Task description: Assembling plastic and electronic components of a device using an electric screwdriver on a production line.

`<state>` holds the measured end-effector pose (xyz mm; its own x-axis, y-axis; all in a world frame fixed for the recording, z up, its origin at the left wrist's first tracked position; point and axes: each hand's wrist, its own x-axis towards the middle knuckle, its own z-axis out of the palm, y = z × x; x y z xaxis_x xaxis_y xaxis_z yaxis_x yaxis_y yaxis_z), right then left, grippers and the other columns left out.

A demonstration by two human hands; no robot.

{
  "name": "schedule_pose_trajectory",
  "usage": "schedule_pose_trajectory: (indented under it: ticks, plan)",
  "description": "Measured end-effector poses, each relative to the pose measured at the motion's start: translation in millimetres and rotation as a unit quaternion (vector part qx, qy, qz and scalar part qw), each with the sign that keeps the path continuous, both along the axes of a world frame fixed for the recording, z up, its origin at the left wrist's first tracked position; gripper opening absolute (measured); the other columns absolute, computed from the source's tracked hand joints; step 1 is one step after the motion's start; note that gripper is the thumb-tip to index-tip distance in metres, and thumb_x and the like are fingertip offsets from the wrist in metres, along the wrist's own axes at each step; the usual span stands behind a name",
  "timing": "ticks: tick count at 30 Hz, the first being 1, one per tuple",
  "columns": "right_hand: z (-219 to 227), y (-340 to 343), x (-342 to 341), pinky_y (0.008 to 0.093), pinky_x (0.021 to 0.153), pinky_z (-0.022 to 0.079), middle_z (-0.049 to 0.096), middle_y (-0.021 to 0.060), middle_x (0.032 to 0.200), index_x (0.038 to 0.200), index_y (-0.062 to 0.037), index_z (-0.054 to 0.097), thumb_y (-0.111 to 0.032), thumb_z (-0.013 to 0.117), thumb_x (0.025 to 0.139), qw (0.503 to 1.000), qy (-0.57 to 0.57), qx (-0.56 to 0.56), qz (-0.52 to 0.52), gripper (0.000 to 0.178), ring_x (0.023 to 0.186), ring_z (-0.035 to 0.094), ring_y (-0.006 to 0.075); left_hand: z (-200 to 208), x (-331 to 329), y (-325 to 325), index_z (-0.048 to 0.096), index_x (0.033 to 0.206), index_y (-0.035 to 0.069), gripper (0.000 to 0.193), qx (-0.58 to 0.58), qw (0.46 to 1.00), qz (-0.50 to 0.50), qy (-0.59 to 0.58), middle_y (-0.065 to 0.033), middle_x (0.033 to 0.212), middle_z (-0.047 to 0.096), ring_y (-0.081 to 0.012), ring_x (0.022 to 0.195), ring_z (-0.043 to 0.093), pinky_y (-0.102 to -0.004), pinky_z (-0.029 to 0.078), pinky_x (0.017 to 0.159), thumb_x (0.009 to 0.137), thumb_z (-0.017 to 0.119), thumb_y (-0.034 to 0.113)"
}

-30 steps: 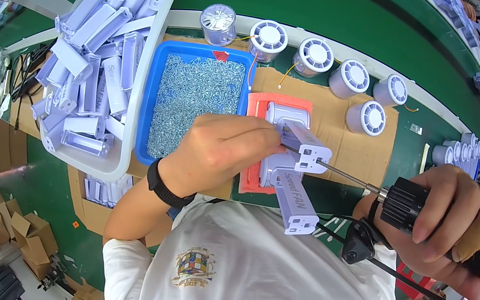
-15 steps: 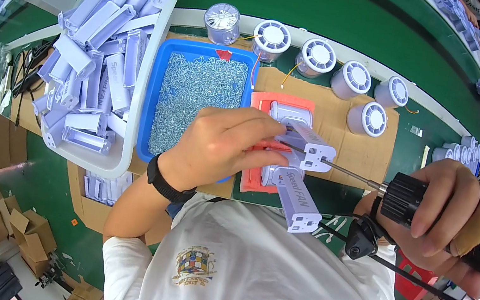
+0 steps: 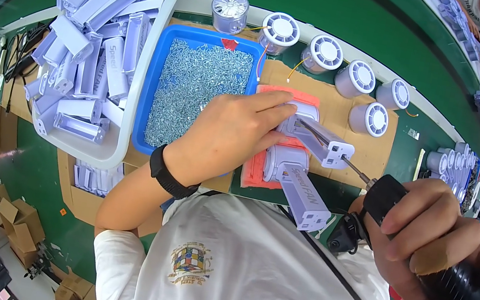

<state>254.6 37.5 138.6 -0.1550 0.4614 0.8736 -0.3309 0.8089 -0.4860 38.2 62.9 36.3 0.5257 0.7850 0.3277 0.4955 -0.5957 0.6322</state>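
Note:
My left hand [image 3: 232, 128] has its fingers closed round the round end of the upper lilac fan housing [image 3: 327, 145], which lies on a pink foam pad [image 3: 261, 176]. Its hollow handle points right, and the long bit passes through the handle's end into the channel. My right hand [image 3: 423, 237] is wrapped around a black electric screwdriver [image 3: 387, 198] at the lower right. A second lilac fan housing [image 3: 300, 189] lies just below, its handle angled down to the right. The bit's tip is hard to make out near my left fingertips.
A blue tray of screws [image 3: 144, 101] stands left of the pad. Beyond it, a white bin [image 3: 124, 142] is heaped with lilac handle shells. Several round fan units [image 3: 324, 52] with loose wires line the back. A black cable [image 3: 334, 269] crosses in front of my shirt.
My right hand and the screwdriver have shifted downward, drawing the bit partly back through the handle. The upper housing has turned slightly, showing its open channel. My left fingers now rest higher on its round end.

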Motion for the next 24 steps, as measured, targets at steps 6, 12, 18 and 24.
schedule_pose_trajectory:
  ticks: [6,12,18,24]
  plan:
    - [-0.7,2.2,-0.8,0.0247,0.049,0.046,0.056,0.0008,0.088,0.146,-0.0053,0.043,-0.063,0.072,0.083,1.000,0.002,0.001,0.013,0.091,0.057,0.055,0.0107,1.6,0.3,-1.0,0.072,0.109,0.003,0.038,-0.003,1.000,0.007,0.006,-0.0105,0.118,0.071,-0.0273,0.082,0.072,-0.0345,0.060,0.070,0.076,0.083,0.019]
    - [-1.3,0.8,-1.7,0.0249,0.049,0.046,0.056,0.0008,0.087,0.145,-0.0054,0.044,-0.065,0.071,0.082,1.000,-0.004,0.008,-0.002,0.091,0.056,0.056,0.0109,2.4,0.7,-0.7,0.072,0.108,0.004,0.038,-0.010,1.000,0.003,0.003,-0.0105,0.118,0.071,-0.0276,0.080,0.072,-0.0347,0.060,0.069,0.075,0.083,0.020]
    - [-3.1,-1.9,-2.9,0.0249,0.047,0.045,0.056,0.0007,0.086,0.142,-0.0052,0.046,-0.066,0.072,0.081,1.000,0.003,0.012,0.000,0.090,0.056,0.056,0.0110,3.3,0.0,-0.4,0.071,0.108,0.004,0.038,-0.021,1.000,0.003,0.006,-0.0101,0.117,0.071,-0.0270,0.079,0.072,-0.0348,0.060,0.069,0.075,0.083,0.020]
    - [-3.1,-4.3,-6.2,0.0248,0.044,0.044,0.057,0.0014,0.086,0.139,-0.0054,0.049,-0.068,0.073,0.080,1.000,0.012,0.025,-0.002,0.089,0.054,0.056,0.0114,1.2,-1.1,-0.1,0.071,0.109,0.004,0.036,-0.009,1.000,-0.007,0.024,-0.0094,0.117,0.070,-0.0269,0.080,0.072,-0.0355,0.060,0.068,0.078,0.081,0.021]
